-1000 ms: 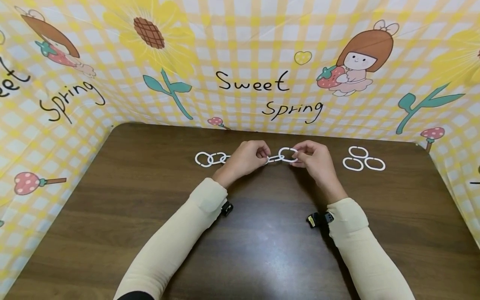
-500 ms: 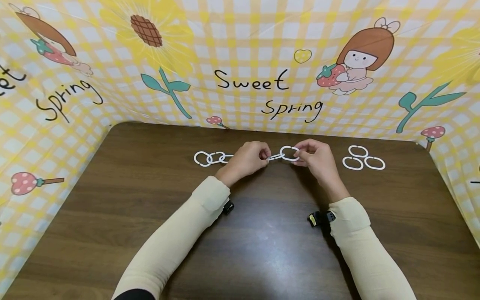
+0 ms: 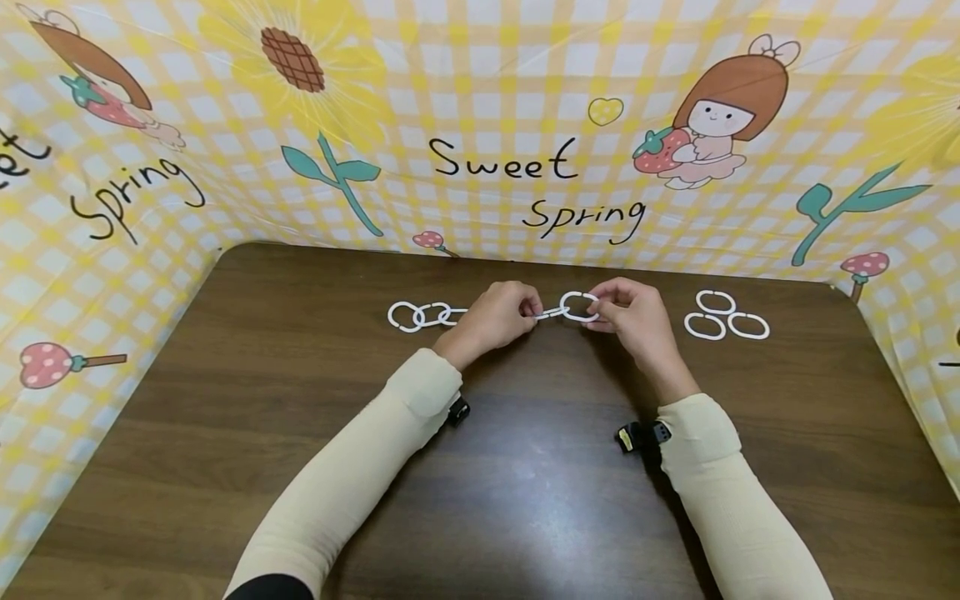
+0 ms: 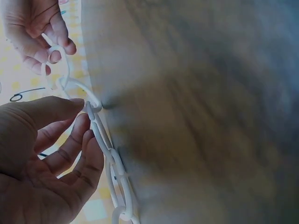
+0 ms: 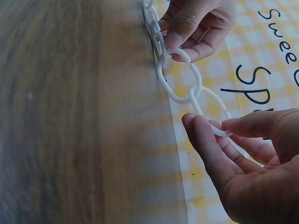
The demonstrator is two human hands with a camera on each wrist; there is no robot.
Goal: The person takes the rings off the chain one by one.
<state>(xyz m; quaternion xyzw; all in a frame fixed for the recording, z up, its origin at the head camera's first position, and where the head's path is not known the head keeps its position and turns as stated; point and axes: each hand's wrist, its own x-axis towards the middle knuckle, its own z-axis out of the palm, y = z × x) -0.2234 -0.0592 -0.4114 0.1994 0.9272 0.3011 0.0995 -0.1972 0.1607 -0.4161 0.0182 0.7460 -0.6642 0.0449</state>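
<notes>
A chain of white plastic links [image 3: 432,323] stretches across the back of the table, its left part lying on the wood. My left hand [image 3: 495,318] covers the chain's middle and pinches a link between thumb and fingertips. My right hand [image 3: 633,321] pinches the rightmost link [image 3: 562,308], holding it raised. That end link is threaded through its neighbour link [image 5: 164,85] in the right wrist view. A small gap shows in the neighbour's rim beside the left fingertips. Further links [image 4: 125,189] trail past the left hand in the left wrist view.
Three loose white links [image 3: 707,327] lie on the table to the right of my right hand. The brown wooden table [image 3: 525,500] ends at a yellow checked cloth wall [image 3: 480,100] close behind both hands, with another side of cloth at left and right.
Both hands have shifted very slightly to the right, and the end link has moved with the right hand. Both keep their pinch. Over the last half second almost nothing moves.
</notes>
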